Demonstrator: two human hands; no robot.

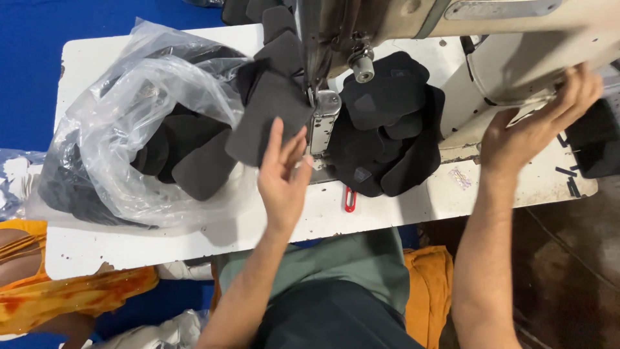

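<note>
My left hand (283, 169) rests its fingertips on a dark grey fabric piece (268, 113) just left of the sewing machine's presser foot (323, 123); the fingers are spread and hold nothing. Stretched out to the right, my right hand (536, 126) lays its fingers on the machine's hand wheel (516, 64). A pile of stitched black fabric pieces (387, 123) lies to the right of the needle.
A clear plastic bag (148, 129) holding several dark fabric pieces sits on the left of the white table (148, 242). Small red snips (349, 200) lie near the front edge. Orange cloth (77, 294) hangs at lower left. A black part (597, 139) sits at far right.
</note>
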